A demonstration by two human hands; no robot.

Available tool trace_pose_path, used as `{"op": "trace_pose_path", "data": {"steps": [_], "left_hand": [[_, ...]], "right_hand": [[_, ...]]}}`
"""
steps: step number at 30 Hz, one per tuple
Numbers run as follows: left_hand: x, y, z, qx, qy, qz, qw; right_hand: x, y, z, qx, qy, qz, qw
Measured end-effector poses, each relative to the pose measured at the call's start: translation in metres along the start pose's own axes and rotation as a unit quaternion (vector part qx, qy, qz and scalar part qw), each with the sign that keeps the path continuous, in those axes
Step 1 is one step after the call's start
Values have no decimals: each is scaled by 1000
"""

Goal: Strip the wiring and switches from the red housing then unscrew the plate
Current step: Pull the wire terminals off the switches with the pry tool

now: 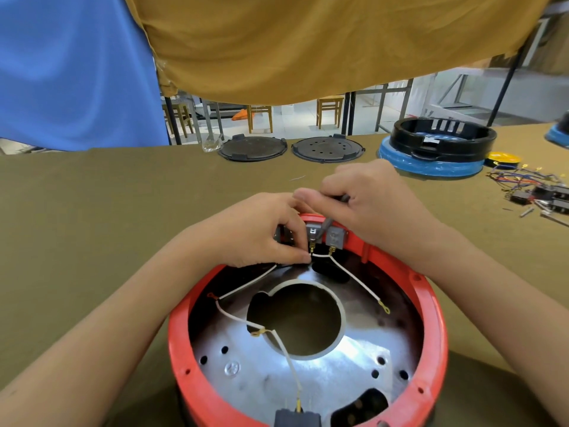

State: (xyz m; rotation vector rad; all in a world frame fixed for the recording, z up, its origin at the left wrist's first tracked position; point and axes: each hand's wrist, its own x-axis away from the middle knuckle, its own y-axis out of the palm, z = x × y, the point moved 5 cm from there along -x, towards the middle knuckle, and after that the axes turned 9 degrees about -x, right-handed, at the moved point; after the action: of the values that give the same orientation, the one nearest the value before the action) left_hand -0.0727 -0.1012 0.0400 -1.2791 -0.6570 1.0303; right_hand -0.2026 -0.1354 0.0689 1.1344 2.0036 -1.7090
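Wiring step in progress — red housing sits on the table, switches at its far rim. Left hand pinches a white wire at a switch terminal; right hand grips a dark tool. Next, probably: free that terminal — plate untouched. No readable writing.

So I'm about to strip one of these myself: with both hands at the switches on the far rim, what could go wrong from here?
1. The left hand pinches a white wire at its terminal; tugging the wire rather than the connector could tear it.
2. The right hand holds a grey tool against the switches; a slip could jab the left fingers.
3. The red housing is unclamped and might shift.
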Motion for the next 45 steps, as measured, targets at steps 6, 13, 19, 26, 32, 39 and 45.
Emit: {"op": "trace_pose_path", "data": {"steps": [6,13,19,26,32,39,45], "left_hand": [[-1,2,-1,17,-1,3,1000],[-2,3,-4,37,-14,-9,999],[-1,3,-5,33,-16,-9,999],[-1,1,-2,12,-2,-6,1000],[1,1,-1,10,-13,-9,1000],[0,2,-1,25,-16,-9,999],[0,3,-2,21,-16,-22,999]], "right_hand": [[-1,2,15,-89,68,-6,994],[-6,3,23,-110,106,22,988],[-2,2,23,-108,95,51,988],[3,0,-6,36,-70,-7,997],[3,0,6,-34,-10,-38,999],[0,2,18,-95,67,-2,993],[-1,2,20,-101,95,28,990]]}}
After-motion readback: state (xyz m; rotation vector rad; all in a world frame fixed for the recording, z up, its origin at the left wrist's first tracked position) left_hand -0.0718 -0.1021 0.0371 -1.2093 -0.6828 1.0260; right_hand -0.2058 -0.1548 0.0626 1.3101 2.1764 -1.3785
